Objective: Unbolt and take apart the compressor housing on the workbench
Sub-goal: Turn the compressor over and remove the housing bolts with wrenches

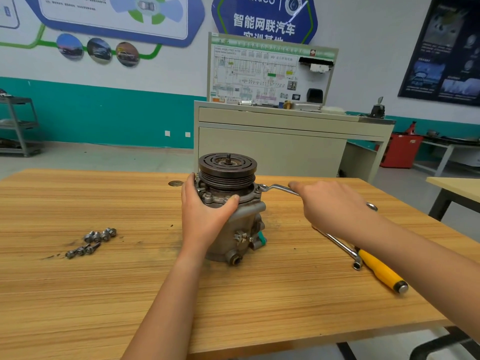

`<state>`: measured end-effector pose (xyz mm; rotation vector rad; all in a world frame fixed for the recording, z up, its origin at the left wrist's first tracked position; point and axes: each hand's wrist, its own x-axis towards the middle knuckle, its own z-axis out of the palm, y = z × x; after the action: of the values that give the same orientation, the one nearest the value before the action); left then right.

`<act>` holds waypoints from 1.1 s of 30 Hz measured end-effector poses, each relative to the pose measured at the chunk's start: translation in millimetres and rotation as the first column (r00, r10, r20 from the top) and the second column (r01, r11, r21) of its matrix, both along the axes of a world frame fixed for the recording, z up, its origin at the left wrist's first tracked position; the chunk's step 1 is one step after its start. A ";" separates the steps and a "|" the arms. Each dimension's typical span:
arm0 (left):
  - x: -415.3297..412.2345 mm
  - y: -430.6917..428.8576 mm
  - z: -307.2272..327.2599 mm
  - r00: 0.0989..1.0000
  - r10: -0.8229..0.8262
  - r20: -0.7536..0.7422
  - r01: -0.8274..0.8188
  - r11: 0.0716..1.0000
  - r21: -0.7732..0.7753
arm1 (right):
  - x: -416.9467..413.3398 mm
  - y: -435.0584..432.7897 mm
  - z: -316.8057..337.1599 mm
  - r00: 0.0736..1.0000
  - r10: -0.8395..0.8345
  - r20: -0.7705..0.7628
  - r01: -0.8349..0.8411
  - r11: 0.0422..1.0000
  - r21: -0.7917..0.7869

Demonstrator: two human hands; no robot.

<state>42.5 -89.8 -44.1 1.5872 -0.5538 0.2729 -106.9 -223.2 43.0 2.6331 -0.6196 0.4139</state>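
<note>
Compressor housing (241, 222): grey metal, standing upright near the middle of the wooden worktop (104, 294), dark grooved pulley (227, 170) uppermost. Left hand (205, 211) clasps the upper flange with fingers and thumb; right hand (335, 206) grasps the shank of a wrench (278, 188), whose ring end sits at the flange's right edge. Also on the worktop: loose bolts (93, 241) clustered well to the left (count unclear), and a socket bar (342, 248) just beside a yellow-handled tool (381, 271) on the right.
</note>
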 end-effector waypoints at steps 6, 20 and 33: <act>-1.3 0.2 0.5 1.000 -0.011 0.011 0.011 1.000 0.002 | 3.8 14.8 4.7 0.996 0.008 -0.088 -0.015 0.997 -0.077; 1.5 -0.5 -2.0 1.000 -0.005 0.003 0.005 1.000 0.008 | 7.6 14.1 2.2 0.975 0.045 -0.218 -0.062 0.995 -0.073; 1.3 -0.6 -2.6 1.000 -0.013 0.007 0.013 1.000 -0.003 | 103.4 -61.5 -6.7 0.946 0.290 -0.146 -0.317 0.923 -0.217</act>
<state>43.8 -90.4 -46.7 1.5801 -0.5685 0.2696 -3.5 -284.7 36.3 2.4995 -0.1117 0.3988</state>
